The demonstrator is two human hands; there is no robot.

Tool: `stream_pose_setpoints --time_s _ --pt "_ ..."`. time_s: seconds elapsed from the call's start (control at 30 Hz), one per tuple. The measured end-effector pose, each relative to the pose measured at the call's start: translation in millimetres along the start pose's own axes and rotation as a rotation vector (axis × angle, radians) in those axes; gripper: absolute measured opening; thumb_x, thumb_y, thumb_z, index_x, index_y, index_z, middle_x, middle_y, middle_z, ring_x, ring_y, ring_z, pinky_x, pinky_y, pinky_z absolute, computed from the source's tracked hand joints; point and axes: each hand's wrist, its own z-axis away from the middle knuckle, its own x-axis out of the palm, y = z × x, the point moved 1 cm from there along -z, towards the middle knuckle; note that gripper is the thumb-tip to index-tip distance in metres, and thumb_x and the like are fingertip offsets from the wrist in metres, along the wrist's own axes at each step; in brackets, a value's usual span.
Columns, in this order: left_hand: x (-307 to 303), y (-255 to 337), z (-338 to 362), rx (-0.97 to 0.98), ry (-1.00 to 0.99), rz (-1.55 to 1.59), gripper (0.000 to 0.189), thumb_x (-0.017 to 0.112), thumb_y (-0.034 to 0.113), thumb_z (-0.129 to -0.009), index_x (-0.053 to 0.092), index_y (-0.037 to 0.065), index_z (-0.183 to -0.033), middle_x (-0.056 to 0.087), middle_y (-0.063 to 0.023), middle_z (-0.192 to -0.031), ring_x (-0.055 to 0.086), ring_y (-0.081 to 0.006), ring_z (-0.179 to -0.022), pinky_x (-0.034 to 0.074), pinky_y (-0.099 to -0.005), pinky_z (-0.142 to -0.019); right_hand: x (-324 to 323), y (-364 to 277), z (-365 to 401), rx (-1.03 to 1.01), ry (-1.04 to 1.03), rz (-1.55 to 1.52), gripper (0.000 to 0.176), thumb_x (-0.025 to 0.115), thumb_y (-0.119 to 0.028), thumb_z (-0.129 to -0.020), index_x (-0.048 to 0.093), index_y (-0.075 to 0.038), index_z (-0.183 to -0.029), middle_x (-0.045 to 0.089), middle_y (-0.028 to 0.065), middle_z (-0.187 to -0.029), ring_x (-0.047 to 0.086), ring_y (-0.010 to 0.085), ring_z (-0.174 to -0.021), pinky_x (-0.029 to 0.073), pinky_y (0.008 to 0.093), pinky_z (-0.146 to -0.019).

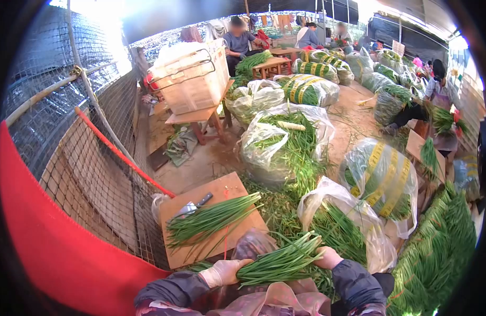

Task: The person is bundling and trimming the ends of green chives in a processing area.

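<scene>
A bunch of long green chives [279,260] lies across my lap, its pale cut ends pointing up and to the right. My left hand [224,272], in a pale glove, is closed on the leafy side of it. At the pale ends, my right hand [328,258] has its fingers curled against the bunch. Ahead and to the left, a second pile of chives [214,218] rests on a wooden board [174,258]. Behind that pile lies a knife [196,204] with a dark handle and broad blade. A thin red tie [225,245] hangs near my left hand.
Loose trimmings [282,210] cover the floor ahead. An open plastic bag of greens [287,142] and a yellow-taped bag [382,179] stand beyond. Bundled chives [437,247] are stacked at right. A netting fence [95,195] runs along the left. Several people work farther back.
</scene>
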Motion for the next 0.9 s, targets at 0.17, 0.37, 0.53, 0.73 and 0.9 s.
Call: stream_pose_setpoints --time_s 0.17,0.37,0.53,0.73,0.9 --pt "1 -14 8 0.034 0.023 0.044 0.06 0.067 0.031 -0.079 0.046 0.012 -0.132 0.064 -0.0153 -0.109 0.064 -0.0307 -0.095 0.052 -0.0382 -0.079 -22 58 22 0.276 0.011 0.174 0.028 0.061 -0.029 -0.08 0.066 -0.01 -0.1 0.068 0.015 -0.092 0.066 0.0336 -0.086 0.052 0.0438 -0.075" --pt "49 -80 -15 -0.223 -0.266 1.38 0.053 0.066 0.011 -0.08 0.048 0.01 -0.13 0.06 -0.0074 -0.118 0.06 -0.0236 -0.103 0.052 -0.0358 -0.083 -32 22 45 0.048 0.197 -0.998 0.042 0.063 -0.024 -0.088 0.056 -0.004 -0.125 0.064 0.0075 -0.108 0.061 0.0151 -0.088 0.049 0.0303 -0.071" --pt "14 -48 -14 -0.118 -0.268 0.962 0.05 0.072 0.004 -0.074 0.054 0.006 -0.12 0.064 -0.0092 -0.102 0.062 -0.02 -0.086 0.053 -0.0339 -0.07 1 -26 5 0.229 0.456 -1.503 0.019 0.054 -0.018 -0.092 0.064 -0.002 -0.097 0.063 0.0011 -0.077 0.056 0.0123 -0.064 0.044 0.0279 -0.055" --pt "11 -49 -16 -0.057 -0.18 0.884 0.046 0.072 0.007 -0.072 0.057 0.003 -0.115 0.066 -0.0079 -0.084 0.063 -0.0153 -0.07 0.052 -0.0298 -0.061 -24 67 23 0.281 0.926 -1.745 0.027 0.063 -0.024 -0.088 0.063 -0.003 -0.103 0.046 -0.0014 -0.059 0.039 0.01 -0.046 0.033 0.0255 -0.047" --pt "3 -45 -20 -0.188 -0.291 0.99 0.037 0.07 0.005 -0.072 0.06 0.002 -0.108 0.065 -0.0079 -0.078 0.061 -0.016 -0.06 0.05 -0.0289 -0.051 -52 25 70 0.265 0.733 -1.512 0.037 0.067 -0.038 -0.082 0.064 -0.007 -0.103 0.048 0.0 -0.063 0.044 0.0116 -0.054 0.035 0.0269 -0.052"
